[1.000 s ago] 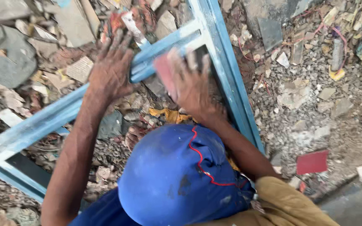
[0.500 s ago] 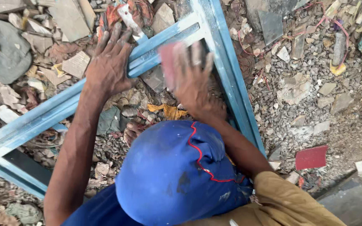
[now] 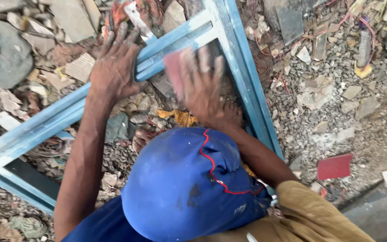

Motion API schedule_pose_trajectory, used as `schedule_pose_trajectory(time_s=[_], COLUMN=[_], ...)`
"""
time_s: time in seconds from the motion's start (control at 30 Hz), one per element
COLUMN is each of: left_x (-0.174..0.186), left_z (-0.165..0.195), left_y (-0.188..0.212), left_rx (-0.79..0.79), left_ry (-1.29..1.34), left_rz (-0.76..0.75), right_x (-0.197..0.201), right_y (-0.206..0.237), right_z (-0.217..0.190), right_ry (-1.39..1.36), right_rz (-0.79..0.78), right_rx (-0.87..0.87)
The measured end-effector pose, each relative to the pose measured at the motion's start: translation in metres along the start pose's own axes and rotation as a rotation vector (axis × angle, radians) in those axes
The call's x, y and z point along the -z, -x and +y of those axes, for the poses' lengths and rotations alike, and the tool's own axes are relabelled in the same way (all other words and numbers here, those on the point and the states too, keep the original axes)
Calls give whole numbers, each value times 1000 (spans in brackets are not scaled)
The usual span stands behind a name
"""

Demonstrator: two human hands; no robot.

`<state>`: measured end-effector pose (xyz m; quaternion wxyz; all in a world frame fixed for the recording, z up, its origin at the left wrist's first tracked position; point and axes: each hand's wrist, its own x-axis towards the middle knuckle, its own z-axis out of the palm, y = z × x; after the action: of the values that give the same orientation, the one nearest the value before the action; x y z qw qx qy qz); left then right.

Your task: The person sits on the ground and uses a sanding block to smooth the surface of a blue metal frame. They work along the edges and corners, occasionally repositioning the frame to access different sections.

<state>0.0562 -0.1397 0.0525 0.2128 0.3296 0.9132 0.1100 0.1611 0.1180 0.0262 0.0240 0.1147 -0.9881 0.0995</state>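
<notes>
No packages, labels, signs or screens show among the rubble.

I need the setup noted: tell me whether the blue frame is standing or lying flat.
Lying flat: the blue frame rests on rubble, left hand pressing it.

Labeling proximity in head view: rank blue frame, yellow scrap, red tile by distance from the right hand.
From the right hand:
1. Blue frame, directly under the fingers.
2. Yellow scrap, just below the palm, on rubble.
3. Red tile, far right, lower on the ground.

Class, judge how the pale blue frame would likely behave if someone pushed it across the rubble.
The blue frame looks stiff: its bars run straight and join squarely. It would probably snag, not slide, since it lies on rough rubble. The left hand pressing on it suggests it shifts.
</notes>
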Motion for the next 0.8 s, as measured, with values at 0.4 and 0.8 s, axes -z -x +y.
schedule_pose_trajectory(time_s=[0.4,0.8], left_x=[-3,3], left_z=[-2,2], left_y=[1,0], left_rx=[-4,25], left_ry=[14,59], left_rz=[38,13], right_x=[-4,1], right_y=[-6,16], right_z=[10,15], right_ry=[112,-336], right_rz=[80,330], right_rx=[-150,-175])
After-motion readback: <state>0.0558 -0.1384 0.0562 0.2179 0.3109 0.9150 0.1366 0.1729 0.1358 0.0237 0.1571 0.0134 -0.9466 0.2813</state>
